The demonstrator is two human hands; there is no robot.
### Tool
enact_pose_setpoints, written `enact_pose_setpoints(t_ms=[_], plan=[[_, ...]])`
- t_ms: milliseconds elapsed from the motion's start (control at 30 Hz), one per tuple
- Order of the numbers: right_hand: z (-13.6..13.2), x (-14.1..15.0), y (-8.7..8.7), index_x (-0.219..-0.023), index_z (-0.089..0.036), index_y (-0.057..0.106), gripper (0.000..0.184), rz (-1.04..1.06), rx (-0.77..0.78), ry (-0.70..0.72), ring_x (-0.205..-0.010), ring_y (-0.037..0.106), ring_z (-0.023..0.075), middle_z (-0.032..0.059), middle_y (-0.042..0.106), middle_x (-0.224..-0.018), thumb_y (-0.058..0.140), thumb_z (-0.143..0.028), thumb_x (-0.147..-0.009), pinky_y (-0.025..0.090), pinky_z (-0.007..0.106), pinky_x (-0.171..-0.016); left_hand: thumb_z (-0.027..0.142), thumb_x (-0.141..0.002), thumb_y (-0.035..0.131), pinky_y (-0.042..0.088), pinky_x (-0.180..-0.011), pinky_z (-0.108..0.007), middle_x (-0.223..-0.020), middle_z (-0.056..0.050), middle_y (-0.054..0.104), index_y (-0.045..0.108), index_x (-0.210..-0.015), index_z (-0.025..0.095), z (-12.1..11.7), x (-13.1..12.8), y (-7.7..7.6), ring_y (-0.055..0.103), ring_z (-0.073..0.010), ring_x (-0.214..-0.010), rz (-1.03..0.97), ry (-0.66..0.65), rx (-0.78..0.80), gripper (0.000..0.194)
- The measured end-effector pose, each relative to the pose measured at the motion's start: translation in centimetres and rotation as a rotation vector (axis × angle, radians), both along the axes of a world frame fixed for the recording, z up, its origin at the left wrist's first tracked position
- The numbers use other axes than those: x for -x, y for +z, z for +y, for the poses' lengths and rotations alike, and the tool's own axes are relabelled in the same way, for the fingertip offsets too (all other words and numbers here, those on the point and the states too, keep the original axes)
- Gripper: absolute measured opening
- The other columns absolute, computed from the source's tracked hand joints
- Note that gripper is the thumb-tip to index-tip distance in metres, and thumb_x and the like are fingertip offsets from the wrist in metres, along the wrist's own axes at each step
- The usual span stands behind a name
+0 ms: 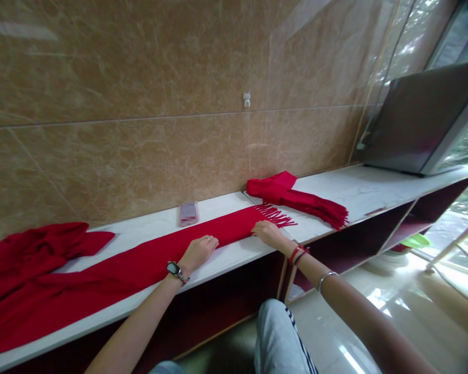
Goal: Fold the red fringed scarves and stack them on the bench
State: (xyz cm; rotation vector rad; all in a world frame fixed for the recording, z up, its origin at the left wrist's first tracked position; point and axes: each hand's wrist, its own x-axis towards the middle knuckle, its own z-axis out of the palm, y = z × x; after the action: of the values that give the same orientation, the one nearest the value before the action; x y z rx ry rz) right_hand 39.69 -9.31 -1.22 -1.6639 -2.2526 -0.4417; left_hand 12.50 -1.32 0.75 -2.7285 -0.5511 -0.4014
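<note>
So the long red scarf (152,259) was stretched lengthwise along the white counter (327,182), pretty flat toward the right and a lot looser on the left, where it ran up against a crumpled heap of red cloth (42,254). Its fringe (275,214) was fanned out at the right end. The left hand (198,253) rested on the near edge around the middle, fingers bent under, and the right hand (271,235) was at that same edge close to the fringe, fingers curled down too. Honestly couldn't tell if either one was pinching the fabric or just pressing on it. The two hands were well apart. A second red scarf (292,197), folded over on itself, sat just behind the fringe with its own tassels near the counter's front edge. Behind the long scarf there was a phone (188,213), screen blurred, and a big dark boxy thing (421,119) stood at the far right
</note>
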Motion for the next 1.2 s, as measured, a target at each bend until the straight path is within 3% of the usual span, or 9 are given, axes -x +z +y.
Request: enact_pose_setpoints(t_ms=[233, 367, 467, 633, 867, 1000, 1200], plan=[[-0.8, -1.3, 0.7, -0.099, -0.015, 0.062, 0.018, 0.048, -0.036, -0.012, -0.087, 0.057, 0.0190, 0.0082, 0.064, -0.092, 0.055, -0.019, -0.082, 0.042, 0.031, -0.077, 0.020, -0.093, 0.037, 0.044, -0.073, -0.026, -0.085, -0.005, 0.062, 0.056, -0.088, 0.015, 0.2, 0.1, -0.1, 0.057, -0.0149, -0.081, -0.024, -0.042, 0.023, 0.020], [-0.9, -2.3, 0.6, -0.084, -0.013, 0.063, 0.011, 0.074, -0.043, -0.053, -0.078, 0.057, 0.0177, 0.0074, 0.063, -0.082, 0.052, -0.015, -0.083, 0.042, 0.029, -0.072, 0.020, -0.093, 0.037, 0.045, -0.073, -0.026, -0.086, -0.005, 0.062, 0.056, -0.089, 0.015, 0.2, 0.2, 0.0, 0.057, -0.0150, -0.082, -0.041, -0.046, 0.049, 0.021], [-0.4, -2.6, -0.1, -0.077, -0.013, 0.063, 0.016, 0.085, -0.041, -0.048, -0.075, 0.057, 0.0164, 0.0070, 0.062, -0.076, 0.049, -0.013, -0.085, 0.042, 0.027, -0.070, 0.021, -0.093, 0.036, 0.045, -0.072, -0.025, -0.085, -0.004, 0.062, 0.056, -0.088, 0.016, 0.2, 0.2, 0.0, 0.057, -0.0144, -0.081, -0.049, -0.044, 0.046, 0.021], [0.1, -2.8, -0.7, -0.078, -0.013, 0.062, 0.017, 0.122, -0.042, -0.037, -0.074, 0.056, 0.0158, 0.0064, 0.062, -0.076, 0.047, -0.014, -0.086, 0.042, 0.027, -0.071, 0.022, -0.093, 0.036, 0.045, -0.070, -0.027, -0.084, -0.004, 0.061, 0.055, -0.088, 0.016, 0.6, 0.2, -0.4, 0.057, -0.0152, -0.078, -0.067, -0.041, 0.036, 0.020], [-0.3, -2.8, -0.3, -0.090, -0.014, 0.062, 0.013, 0.148, -0.075, -0.052, -0.084, 0.055, 0.0177, 0.0076, 0.062, -0.089, 0.053, -0.013, -0.080, 0.043, 0.030, -0.075, 0.020, -0.092, 0.037, 0.045, -0.071, -0.026, -0.083, -0.004, 0.062, 0.056, -0.087, 0.016, 0.9, -0.1, -0.7, 0.058, -0.0149, -0.078, -0.082, -0.033, 0.042, 0.019], [-0.1, -2.9, -0.6, -0.083, -0.015, 0.063, 0.017, 0.146, -0.074, -0.079, -0.079, 0.056, 0.0168, 0.0060, 0.063, -0.081, 0.049, -0.007, -0.078, 0.044, 0.029, -0.073, 0.022, -0.091, 0.041, 0.046, -0.070, -0.026, -0.085, -0.005, 0.063, 0.057, -0.091, 0.016, 0.5, -0.2, -0.4, 0.059, -0.0160, -0.080, -0.062, -0.051, -0.020, 0.016], [-0.2, -2.9, -0.7, -0.080, -0.015, 0.064, 0.021, 0.135, -0.089, -0.128, -0.079, 0.057, 0.0170, 0.0070, 0.063, -0.081, 0.045, -0.006, -0.079, 0.044, 0.030, -0.074, 0.022, -0.086, 0.051, 0.046, -0.065, -0.027, -0.095, -0.009, 0.061, 0.053, -0.107, 0.016, -0.6, -3.8, 0.2, 0.058, -0.0194, -0.085, 0.040, -0.126, -0.047, 0.022]])
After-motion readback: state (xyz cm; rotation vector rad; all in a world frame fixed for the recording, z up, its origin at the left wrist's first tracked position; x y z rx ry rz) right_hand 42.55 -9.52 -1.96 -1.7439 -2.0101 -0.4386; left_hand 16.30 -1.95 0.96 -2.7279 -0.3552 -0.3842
